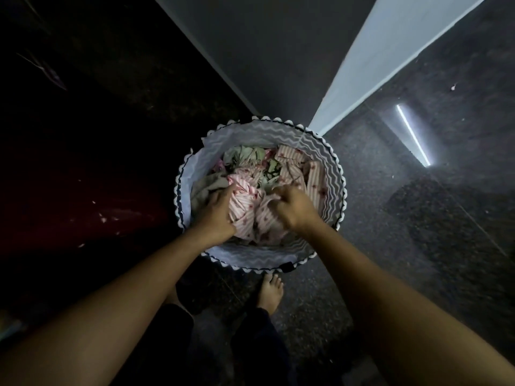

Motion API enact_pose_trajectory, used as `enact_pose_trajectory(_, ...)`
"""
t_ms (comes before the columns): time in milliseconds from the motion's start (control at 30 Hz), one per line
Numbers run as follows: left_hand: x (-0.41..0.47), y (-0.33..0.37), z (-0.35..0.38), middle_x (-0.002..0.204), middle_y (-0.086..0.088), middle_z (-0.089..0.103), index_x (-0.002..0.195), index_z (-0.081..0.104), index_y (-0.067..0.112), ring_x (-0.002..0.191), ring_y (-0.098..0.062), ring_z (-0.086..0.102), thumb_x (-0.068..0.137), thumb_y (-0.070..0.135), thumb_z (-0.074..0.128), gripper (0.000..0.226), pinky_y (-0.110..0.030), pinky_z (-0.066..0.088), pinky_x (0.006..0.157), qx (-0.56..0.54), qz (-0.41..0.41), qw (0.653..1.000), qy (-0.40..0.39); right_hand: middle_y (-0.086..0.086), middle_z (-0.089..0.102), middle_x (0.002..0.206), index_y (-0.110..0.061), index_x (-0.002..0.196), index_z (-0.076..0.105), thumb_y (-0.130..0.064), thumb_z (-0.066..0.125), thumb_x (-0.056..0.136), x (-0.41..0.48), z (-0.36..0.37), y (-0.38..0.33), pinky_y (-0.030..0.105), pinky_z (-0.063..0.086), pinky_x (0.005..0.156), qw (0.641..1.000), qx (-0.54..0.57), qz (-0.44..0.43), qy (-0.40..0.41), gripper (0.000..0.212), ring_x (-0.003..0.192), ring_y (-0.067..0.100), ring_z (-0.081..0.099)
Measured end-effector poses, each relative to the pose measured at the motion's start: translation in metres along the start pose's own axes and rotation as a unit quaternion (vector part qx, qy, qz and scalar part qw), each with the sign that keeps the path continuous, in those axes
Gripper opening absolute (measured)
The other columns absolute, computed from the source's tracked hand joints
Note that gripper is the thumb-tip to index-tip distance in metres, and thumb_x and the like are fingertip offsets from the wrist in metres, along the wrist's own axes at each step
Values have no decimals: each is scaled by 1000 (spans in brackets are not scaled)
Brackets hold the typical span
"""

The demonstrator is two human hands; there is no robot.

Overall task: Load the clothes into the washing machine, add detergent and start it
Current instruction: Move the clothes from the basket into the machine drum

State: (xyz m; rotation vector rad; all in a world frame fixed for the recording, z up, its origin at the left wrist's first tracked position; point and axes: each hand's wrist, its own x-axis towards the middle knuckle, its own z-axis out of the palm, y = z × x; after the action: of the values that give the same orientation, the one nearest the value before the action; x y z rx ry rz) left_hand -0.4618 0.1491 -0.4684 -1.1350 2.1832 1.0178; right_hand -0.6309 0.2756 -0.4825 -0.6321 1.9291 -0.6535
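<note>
A round laundry basket (320, 146) with grey-and-white wavy lining and a scalloped rim stands on the floor in front of me. It holds crumpled clothes: a pink-and-white striped cloth (245, 210) in front, greenish pieces (245, 154) behind, a beige piece at the left. My left hand (216, 211) grips the striped cloth from the left. My right hand (292, 207) has its fingers curled into the same cloth from the right. No washing machine or detergent is in view.
A dark speckled stone floor (418, 218) stretches to the right and reflects a strip light. A grey wall corner with a pale edge (362, 79) rises behind the basket. The left side is very dark. My bare foot (269, 292) stands just below the basket.
</note>
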Motion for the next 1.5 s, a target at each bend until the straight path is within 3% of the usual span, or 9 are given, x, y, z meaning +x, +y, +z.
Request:
enact_pose_trajectory(133,-13,8,-6,165,2,-2,157,3,37,144,-32,31,76,9,71,109,-33,45,93,-11,4,1000,25,15,53,73,-8,88,59,-12,56,96,-25,-41,-41,34,43,57,954,291,12,77,10,64,26,50)
enact_pose_trajectory(233,-19,26,-11,164,5,-4,156,2,41,149,-27,20,77,19,80,113,-30,35,104,-47,8,998,46,15,58,74,-2,80,62,-20,62,92,-39,-73,-62,36,41,63,974,219,-24,-42,21,66,27,52)
enact_pose_trajectory(367,-30,47,-27,163,1,5,157,1,37,151,-28,12,69,35,80,118,-46,30,117,-81,23,996,35,-1,65,68,-18,79,65,-23,58,98,-54,-98,-81,32,51,56,962,232,-33,137,21,59,13,60)
enact_pose_trajectory(633,-71,79,-55,155,-10,31,157,17,18,145,-24,29,57,41,89,125,-33,28,117,-107,84,990,23,0,66,70,-5,84,65,-21,55,102,-117,-99,-137,27,50,60,969,241,-59,20,26,65,14,61)
enact_pose_trajectory(800,-113,117,-87,108,2,66,113,63,17,102,-16,62,94,11,60,19,-17,48,73,-316,11,946,64,11,69,85,-6,90,65,-15,69,92,-165,-103,-175,37,50,74,945,309,-97,-51,10,78,22,65)
enact_pose_trajectory(1067,-224,171,-202,93,-12,73,103,69,9,87,-26,66,72,18,63,33,-35,51,74,-473,102,871,83,-17,52,141,-38,146,36,-30,93,69,-240,-146,-177,19,45,104,985,56,-156,-50,96,126,-3,53)
enact_pose_trajectory(1167,-278,198,-249,83,0,71,99,68,15,80,-18,67,82,29,67,21,-28,51,70,-477,179,857,77,-13,53,141,-45,144,36,-49,95,58,-243,-143,-183,33,50,102,986,-11,-164,-10,105,129,10,54)
enact_pose_trajectory(1367,-358,217,-324,87,0,75,104,71,8,78,-9,70,95,27,63,22,-19,52,64,-461,267,832,158,0,72,73,-13,107,69,-16,59,80,-282,-153,-282,43,59,67,971,170,-150,69,30,66,19,66)
enact_pose_trajectory(1500,-383,184,-371,95,-2,74,107,70,10,90,-18,69,98,25,60,20,-30,53,80,-411,265,834,257,6,72,80,-18,106,69,-16,47,97,-316,-183,-344,28,52,49,919,256,-224,200,23,65,22,66)
